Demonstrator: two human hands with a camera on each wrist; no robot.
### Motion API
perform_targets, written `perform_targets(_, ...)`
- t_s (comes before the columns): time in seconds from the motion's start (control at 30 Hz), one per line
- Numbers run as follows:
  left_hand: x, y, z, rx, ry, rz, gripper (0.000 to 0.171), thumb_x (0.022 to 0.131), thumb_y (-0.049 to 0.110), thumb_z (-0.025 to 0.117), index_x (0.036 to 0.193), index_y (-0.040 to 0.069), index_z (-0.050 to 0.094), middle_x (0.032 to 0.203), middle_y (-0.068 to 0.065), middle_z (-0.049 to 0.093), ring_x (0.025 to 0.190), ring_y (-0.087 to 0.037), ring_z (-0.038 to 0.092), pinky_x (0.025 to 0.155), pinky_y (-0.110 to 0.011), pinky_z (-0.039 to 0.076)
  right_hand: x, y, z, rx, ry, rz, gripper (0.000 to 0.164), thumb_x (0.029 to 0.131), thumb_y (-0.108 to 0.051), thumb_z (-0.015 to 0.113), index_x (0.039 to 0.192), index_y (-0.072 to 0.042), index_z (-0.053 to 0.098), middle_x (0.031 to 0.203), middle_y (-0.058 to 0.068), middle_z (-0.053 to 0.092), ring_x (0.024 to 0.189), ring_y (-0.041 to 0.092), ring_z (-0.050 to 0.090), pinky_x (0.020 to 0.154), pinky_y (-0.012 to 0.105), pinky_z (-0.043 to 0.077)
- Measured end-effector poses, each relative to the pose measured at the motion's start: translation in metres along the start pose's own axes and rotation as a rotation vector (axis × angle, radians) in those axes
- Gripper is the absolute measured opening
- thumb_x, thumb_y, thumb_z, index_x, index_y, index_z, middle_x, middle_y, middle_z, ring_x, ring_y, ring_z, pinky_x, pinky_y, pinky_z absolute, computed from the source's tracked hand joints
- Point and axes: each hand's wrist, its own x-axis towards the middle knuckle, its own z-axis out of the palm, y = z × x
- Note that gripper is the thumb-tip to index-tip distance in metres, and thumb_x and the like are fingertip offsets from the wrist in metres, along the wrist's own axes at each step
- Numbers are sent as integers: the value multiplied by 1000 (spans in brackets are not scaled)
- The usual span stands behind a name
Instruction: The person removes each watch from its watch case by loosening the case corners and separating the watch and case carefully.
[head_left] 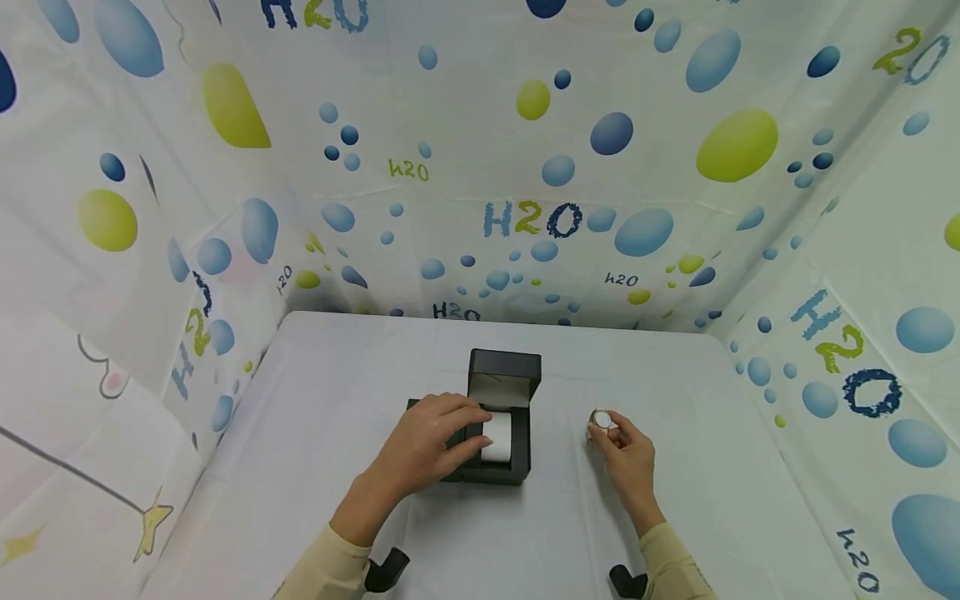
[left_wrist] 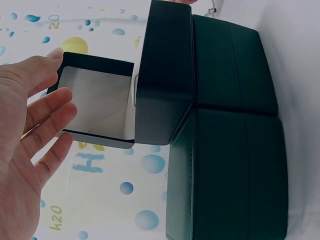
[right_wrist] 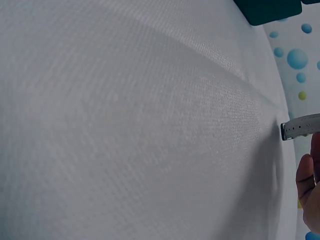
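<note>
A dark watch box (head_left: 491,477) stands on the table with its lid (head_left: 504,363) tipped up, and a white cushion (head_left: 497,437) sits inside it. Over the left side of this box hovers my left hand (head_left: 431,437), fingers spread and loosely bent, holding nothing; the left wrist view shows them near the raised lid. Further right, my right hand (head_left: 632,465) pinches a wristwatch (head_left: 602,419) with a round white dial above the table. Its pale strap (right_wrist: 301,126), with holes near the end, shows in the right wrist view.
Beside the open box stands a second dark green box (left_wrist: 225,175), mostly hidden behind my left hand in the head view. A white cloth covers the table (head_left: 315,367). Curtains (head_left: 450,108) with printed blue and green bubbles enclose the back and sides.
</note>
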Motion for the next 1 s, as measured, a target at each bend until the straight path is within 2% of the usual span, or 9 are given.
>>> perform_targets(0.23, -1, 0, 1, -3, 6, -5, 28, 85, 36, 73, 110, 23, 70, 108, 14, 63, 99, -5, 60, 85, -29, 50, -2, 5, 0, -74, -7, 19, 38, 78, -26, 81, 109, -6, 71, 67, 9, 62, 53, 5, 49, 46, 15, 38)
perform_targets(0.43, 0, 0, 1, -1, 1, -7, 28, 86, 36, 73, 110, 24, 70, 109, 14, 63, 98, -3, 59, 83, -28, 50, -4, 9, 0, -111, -6, 8, 33, 79, -25, 81, 107, -10, 72, 64, 5, 61, 51, 5, 47, 44, 17, 37)
perform_targets(0.83, 0, 1, 0, 4, -9, -17, 28, 86, 37, 72, 111, 25, 70, 109, 15, 63, 99, -3, 59, 80, -28, 50, -6, 10, 1, -204, -43, 11, 37, 82, -29, 78, 113, -10, 70, 67, 5, 65, 51, 6, 51, 45, 18, 40)
perform_targets(1.0, 0, 2, -1, 7, -16, -25, 28, 86, 38, 72, 111, 24, 70, 109, 15, 63, 100, -3, 59, 81, -28, 50, -4, 14, 2, -250, -28, -25, 34, 82, -27, 78, 110, -10, 71, 64, 2, 63, 50, 5, 50, 44, 17, 39)
